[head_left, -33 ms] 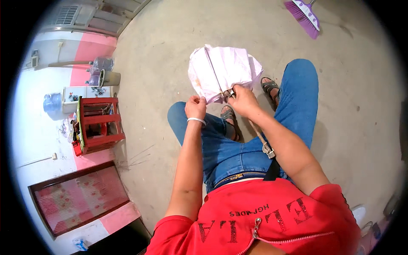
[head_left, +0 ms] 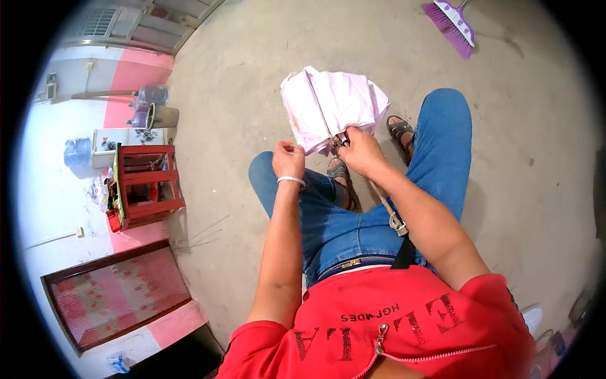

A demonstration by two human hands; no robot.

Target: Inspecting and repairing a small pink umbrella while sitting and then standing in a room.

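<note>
A pale pink-white sheet of thin fabric, creased and bunched, hangs in front of my knees. Across it runs a thin dark rod, down to a small cluster of dark metal parts at the fabric's near edge. My right hand is closed around this cluster and the gathered edge. Just left of the fabric's lower left corner, my left hand is closed, thumb and fingertips pinched together. What it pinches, if anything, is too small to make out. A beige cord-like length with a metal end lies below my right forearm.
A purple broom head rests on the concrete floor at the far right. Along the left wall stand a red wooden stool with items in it, a bucket and clear plastic bottles. My sandalled feet are under the fabric.
My left hand has drawn slightly left, away from the fabric's edge. The fabric's left side has shifted a little. My right hand keeps its grip in nearly the same place.
</note>
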